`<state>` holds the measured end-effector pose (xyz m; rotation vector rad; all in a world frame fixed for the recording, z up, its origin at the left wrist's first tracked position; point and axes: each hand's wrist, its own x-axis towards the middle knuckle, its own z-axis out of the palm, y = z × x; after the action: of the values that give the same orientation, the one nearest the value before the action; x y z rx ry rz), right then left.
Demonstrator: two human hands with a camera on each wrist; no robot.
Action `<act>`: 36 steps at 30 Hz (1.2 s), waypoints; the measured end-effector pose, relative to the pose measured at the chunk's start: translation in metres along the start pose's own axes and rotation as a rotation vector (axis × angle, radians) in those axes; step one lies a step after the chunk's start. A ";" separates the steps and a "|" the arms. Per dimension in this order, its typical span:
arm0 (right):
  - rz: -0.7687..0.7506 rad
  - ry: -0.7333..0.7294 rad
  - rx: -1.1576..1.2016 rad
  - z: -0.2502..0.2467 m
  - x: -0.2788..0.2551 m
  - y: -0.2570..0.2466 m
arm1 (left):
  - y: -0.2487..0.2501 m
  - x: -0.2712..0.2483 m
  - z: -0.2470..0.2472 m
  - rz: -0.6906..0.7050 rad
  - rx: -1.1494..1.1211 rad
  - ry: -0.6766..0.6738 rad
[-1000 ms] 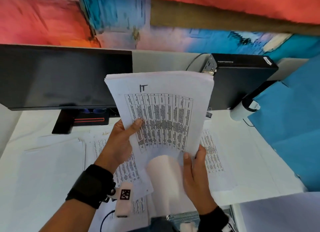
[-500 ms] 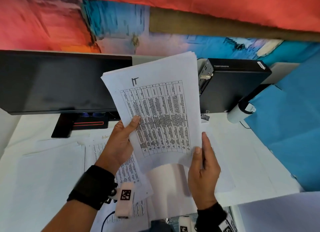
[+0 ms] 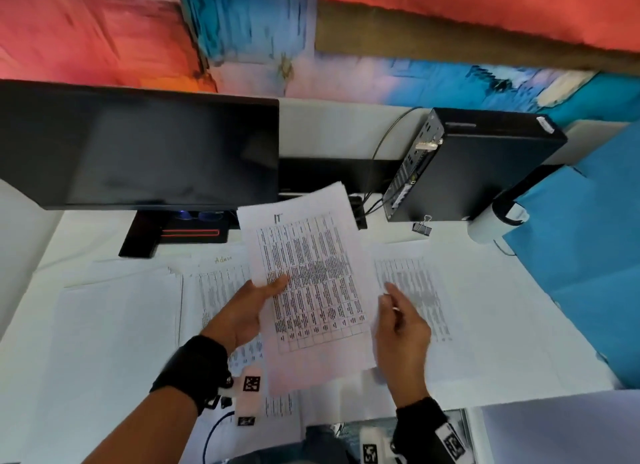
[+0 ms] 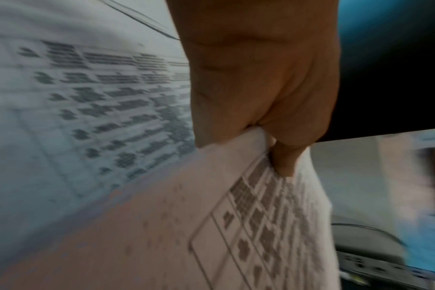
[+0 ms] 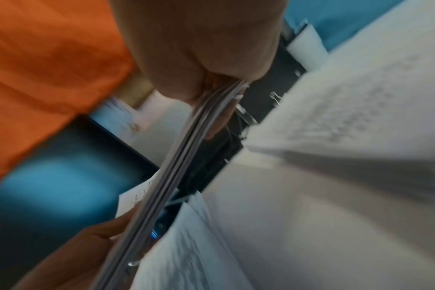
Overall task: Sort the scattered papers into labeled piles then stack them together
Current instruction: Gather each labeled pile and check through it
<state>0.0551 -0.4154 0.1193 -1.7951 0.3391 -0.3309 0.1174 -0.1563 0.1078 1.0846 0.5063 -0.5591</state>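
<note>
The desk carries paper piles along its left and right sides. Above the middle, a sheaf marked "IT" hangs tilted — left hand pinching its left edge, right hand gripping its right edge.

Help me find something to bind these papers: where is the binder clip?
In the head view the binder clip lies on the desk at back right, just in front of the black computer box.

IT sheaf above desk papers, Admin pile to its left, monitor behind.
</note>
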 end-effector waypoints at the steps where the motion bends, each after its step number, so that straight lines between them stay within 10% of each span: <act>1: 0.037 -0.062 -0.042 0.006 -0.004 0.024 | -0.028 0.023 -0.029 -0.025 0.027 0.053; 10: 0.263 -0.224 -0.308 0.047 -0.046 0.132 | -0.078 0.011 -0.072 -0.008 0.049 0.259; 36: 0.425 -0.220 -0.277 0.048 -0.052 0.112 | -0.091 0.024 -0.082 0.012 0.081 0.310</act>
<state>0.0205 -0.3788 -0.0029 -1.9484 0.6187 0.2219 0.0673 -0.1181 0.0004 1.2593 0.7513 -0.4047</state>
